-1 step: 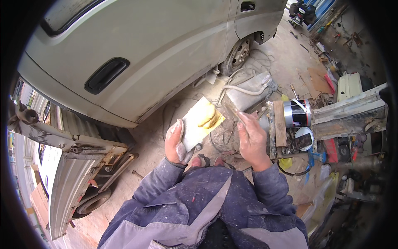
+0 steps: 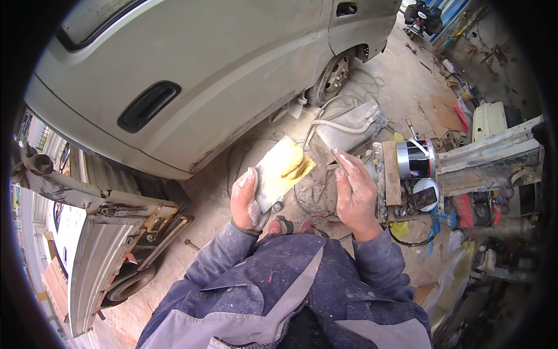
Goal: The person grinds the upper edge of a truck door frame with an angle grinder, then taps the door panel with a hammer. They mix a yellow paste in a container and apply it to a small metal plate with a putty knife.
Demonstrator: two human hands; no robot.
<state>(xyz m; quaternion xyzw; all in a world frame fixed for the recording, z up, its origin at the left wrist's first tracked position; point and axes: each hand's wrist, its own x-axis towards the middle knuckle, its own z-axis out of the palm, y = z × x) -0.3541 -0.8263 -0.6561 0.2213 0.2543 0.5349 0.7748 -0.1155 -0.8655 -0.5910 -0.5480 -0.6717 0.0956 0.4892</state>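
Observation:
My left hand [image 2: 247,200] grips the lower edge of a flat pale board [image 2: 273,174] that carries a smear of yellow filler [image 2: 296,166]. My right hand [image 2: 354,195] is beside it, fingers stretched forward, pinching a thin brown spreader blade [image 2: 319,154] whose tip rests by the filler. Both hands are dusted with white. They hover over dirty ground just below the side of a grey-green van [image 2: 221,64]. Its black door handle [image 2: 148,104] is up to the left.
An open metal tin [image 2: 415,158] and a round lid [image 2: 427,195] sit on a bench right of my right hand. A detached ribbed body panel [image 2: 99,250] stands at the left. The van's wheel [image 2: 334,75], white hoses [image 2: 343,125] and scattered scrap lie ahead.

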